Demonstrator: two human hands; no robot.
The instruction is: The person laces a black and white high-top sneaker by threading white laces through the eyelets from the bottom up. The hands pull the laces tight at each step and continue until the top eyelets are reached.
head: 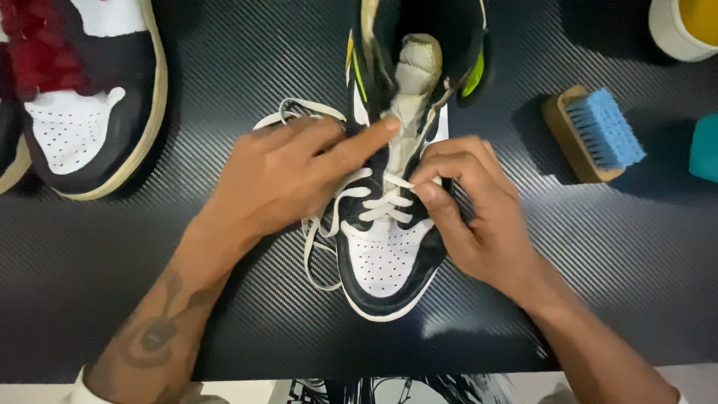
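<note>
A high-top shoe (389, 247) in black and white, with its toe toward the bottom of the frame, is seen lying at the centre of a dark woven-pattern surface (598, 254). The left hand (288, 176) is laid over the shoe's side, its forefinger stretched out and pressed against the worn cream tongue (415, 82), while the remaining fingers (314, 138) are curled loosely; what lies under the palm is hidden. The right hand (467, 206) is held against the other side of the shoe, its fingers closed in a pinch on the white lace (385, 206) where it crosses the eyelets. Loose loops of the lace are spread on the surface to the left of the shoe. A second shoe (90, 112), black and white with red laces, is seen in the upper left of the frame. A wooden brush (591, 135) with blue bristles is set at the upper right, well apart from the hands, with a white and yellow tub (684, 26) in the top right corner and a teal object (704, 146) cut off at the right edge
</note>
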